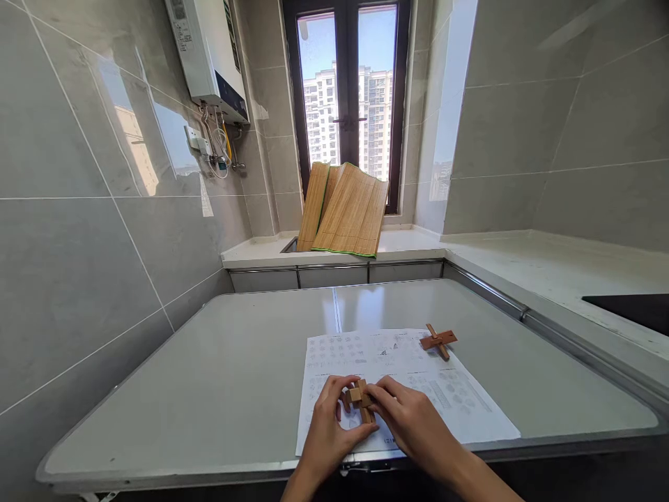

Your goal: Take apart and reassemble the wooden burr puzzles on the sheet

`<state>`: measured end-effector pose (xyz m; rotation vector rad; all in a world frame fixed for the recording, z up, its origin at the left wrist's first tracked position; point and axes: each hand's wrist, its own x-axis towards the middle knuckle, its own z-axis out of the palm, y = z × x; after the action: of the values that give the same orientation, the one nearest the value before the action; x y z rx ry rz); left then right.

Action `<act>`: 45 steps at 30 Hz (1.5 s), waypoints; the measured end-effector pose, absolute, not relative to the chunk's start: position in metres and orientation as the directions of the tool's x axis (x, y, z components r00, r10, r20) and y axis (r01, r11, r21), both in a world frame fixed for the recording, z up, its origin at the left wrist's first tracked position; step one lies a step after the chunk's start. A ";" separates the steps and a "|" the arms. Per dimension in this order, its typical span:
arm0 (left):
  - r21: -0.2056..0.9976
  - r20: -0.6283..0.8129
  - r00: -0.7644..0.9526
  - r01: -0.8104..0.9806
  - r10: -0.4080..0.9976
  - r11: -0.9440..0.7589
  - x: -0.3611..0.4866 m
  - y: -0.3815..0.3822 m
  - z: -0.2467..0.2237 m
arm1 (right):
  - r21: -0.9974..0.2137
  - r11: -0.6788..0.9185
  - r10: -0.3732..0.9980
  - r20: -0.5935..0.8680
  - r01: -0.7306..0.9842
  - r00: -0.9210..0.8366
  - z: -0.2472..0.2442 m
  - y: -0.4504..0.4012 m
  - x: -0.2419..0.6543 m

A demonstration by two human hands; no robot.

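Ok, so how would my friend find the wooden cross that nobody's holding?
Start at the big pale table, then find the white printed sheet on it. By the sheet's far right corner sits a wooden cross, redder and darker than the yellowish wooden blocks being held.

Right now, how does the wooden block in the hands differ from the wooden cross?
The wooden block is held between the left hand and right hand; the wooden cross lies untouched, partly over the paper. The wooden block is yellowish brown; the wooden cross is redder and darker. The wooden block looks chunky; the wooden cross looks flatter. Both show crossing pieces.
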<state>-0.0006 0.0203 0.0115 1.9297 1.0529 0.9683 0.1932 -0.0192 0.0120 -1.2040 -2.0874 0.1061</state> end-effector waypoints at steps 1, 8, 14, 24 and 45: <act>0.858 0.248 0.388 0.338 0.888 -0.387 -0.001 0.020 0.011 | -0.419 0.562 0.788 0.533 0.713 -0.308 0.012 -0.021 0.193; 0.910 0.223 0.453 0.220 0.863 -0.350 -0.003 0.021 0.011 | -0.695 0.516 0.851 0.482 0.500 -0.207 0.012 -0.018 0.201; 0.947 0.214 0.501 0.106 0.838 -0.305 -0.003 0.022 0.008 | -0.826 0.415 0.908 0.354 0.381 -0.223 0.004 -0.010 0.204; 0.941 0.247 0.593 0.043 0.767 -0.336 -0.006 0.022 0.005 | -0.980 0.114 0.960 0.066 0.165 -0.271 -0.009 -0.007 0.201; 0.949 0.089 0.573 0.199 0.815 -0.244 -0.002 0.026 0.007 | -0.712 -0.248 0.804 0.228 0.657 0.550 -0.060 0.006 0.340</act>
<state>-0.0017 0.0261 0.0069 1.7545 0.8397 0.7326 0.3400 0.0064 -0.0597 -1.9856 -1.1780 0.2323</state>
